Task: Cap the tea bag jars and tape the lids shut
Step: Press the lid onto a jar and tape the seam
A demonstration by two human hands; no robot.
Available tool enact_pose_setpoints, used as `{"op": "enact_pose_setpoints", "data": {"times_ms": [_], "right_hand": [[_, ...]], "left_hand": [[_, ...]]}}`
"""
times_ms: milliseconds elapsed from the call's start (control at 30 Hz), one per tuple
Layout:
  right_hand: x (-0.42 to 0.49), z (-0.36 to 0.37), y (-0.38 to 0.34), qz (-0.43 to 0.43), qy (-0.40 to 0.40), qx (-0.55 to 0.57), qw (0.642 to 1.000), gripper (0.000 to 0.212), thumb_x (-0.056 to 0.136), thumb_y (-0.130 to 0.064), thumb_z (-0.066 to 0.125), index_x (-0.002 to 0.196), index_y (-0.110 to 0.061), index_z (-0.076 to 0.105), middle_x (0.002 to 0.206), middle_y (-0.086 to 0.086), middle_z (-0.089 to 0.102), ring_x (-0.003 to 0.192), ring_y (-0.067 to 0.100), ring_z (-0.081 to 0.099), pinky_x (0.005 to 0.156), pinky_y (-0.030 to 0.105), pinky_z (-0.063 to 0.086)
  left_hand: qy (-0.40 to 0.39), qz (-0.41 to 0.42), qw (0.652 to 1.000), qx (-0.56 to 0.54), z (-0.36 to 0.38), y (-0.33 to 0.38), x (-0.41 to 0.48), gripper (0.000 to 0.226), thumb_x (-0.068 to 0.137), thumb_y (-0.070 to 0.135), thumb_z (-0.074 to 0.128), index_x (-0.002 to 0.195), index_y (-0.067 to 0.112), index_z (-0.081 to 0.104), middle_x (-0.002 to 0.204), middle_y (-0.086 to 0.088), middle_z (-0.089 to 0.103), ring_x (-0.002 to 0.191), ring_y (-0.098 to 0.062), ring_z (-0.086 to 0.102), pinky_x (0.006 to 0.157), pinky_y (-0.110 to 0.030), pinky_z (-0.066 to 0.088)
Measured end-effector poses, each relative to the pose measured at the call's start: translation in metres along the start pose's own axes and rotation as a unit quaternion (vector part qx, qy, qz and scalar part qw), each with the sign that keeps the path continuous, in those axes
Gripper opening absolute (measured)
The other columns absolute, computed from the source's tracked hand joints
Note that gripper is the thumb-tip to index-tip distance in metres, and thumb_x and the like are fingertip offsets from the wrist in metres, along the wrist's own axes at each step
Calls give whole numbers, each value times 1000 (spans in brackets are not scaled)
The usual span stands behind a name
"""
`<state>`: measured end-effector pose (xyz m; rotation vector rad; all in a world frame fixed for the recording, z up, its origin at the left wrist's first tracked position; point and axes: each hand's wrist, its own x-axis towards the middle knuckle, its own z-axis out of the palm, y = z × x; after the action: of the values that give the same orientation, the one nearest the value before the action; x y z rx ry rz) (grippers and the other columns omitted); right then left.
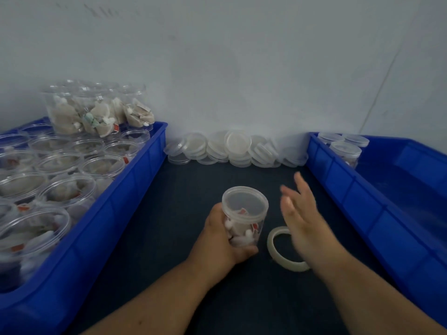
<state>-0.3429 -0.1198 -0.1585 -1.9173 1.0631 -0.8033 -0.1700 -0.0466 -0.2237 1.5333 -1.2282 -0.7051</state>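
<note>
Closest in, just right of the jar (244,215) and a little nearer: a tape roll (270,244) lying flat on the dark tabletop (188,194), its right edge hidden under the right wrist. At the middle, the jar itself, clear plastic with tea bags inside and a lid (244,201) seated on top. Gripped low around the body by the left hand (221,238), fingers curled behind, thumb wrapped across near the base. Unclear whether the base touches the tabletop. Just right of the jar and apart from it, the right hand (302,218), motion-blurred, fingers straight and loosely spread, holding nothing, hovering over the tape roll. Left of the jar, a blue bin (135,192) packed with open jars (60,165) of tea bags. Farther back, on top of those, a raised cluster of filled jars (96,110). Right of the jar, a second blue bin (350,189), with a few capped jars (344,151) in its far corner. Beyond the jar, against the pale wall (242,68), a heap of loose clear lids (237,148) between the two bins.
</note>
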Motion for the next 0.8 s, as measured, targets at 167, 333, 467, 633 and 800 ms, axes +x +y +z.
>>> {"op": "enact_pose_setpoints", "data": {"times_ms": [167, 333, 467, 633, 800], "right_hand": [[-26, -20, 31, 32, -161, -449, 878, 52, 80, -72, 54, 120, -40, 59, 119, -17, 58, 104, 2, 55, 94, 28, 47], [-34, -13, 28, -1, -130, -468, 874, 19, 96, -48, 52, 94, -34, 66, 90, -13, 63, 82, 4, 60, 83, 25, 50], [-45, -31, 8, 36, 56, -263, 963, 14, 95, -39, 55, 82, -35, 59, 74, -9, 61, 56, 6, 61, 46, 16, 41], [-75, -35, -34, -180, 109, -219, 953, 13, 83, -58, 44, 86, -47, 50, 81, -20, 52, 87, -7, 52, 55, 13, 35], [-94, -23, -45, -239, 46, -212, 946, 20, 83, -60, 41, 93, -47, 53, 85, -24, 52, 88, -2, 55, 63, 16, 46]], "left_hand": [[-48, -84, 995, 26, -16, 15, -4, 141, 64, 40, 95, 153, 49, -14, 146, 24, 45, 113, 18, 49, 94, -8, 35], [104, -57, 993, 25, -16, 30, -33, 106, 78, 43, 84, 158, 41, 15, 159, 17, 31, 142, 0, 32, 105, -21, 28], [151, 83, 978, 113, -22, 44, -60, 53, 91, 34, 68, 126, 62, 42, 128, 51, 36, 123, 24, 37, 97, -7, 38], [85, 151, 979, 105, -25, 82, -74, 49, 83, 51, 68, 129, 55, 53, 129, 36, 50, 121, 14, 49, 96, -1, 37], [73, 212, 968, 112, -27, 96, -81, 60, 80, 59, 73, 135, 41, 58, 131, 24, 56, 126, 2, 53, 100, -8, 41]]}}
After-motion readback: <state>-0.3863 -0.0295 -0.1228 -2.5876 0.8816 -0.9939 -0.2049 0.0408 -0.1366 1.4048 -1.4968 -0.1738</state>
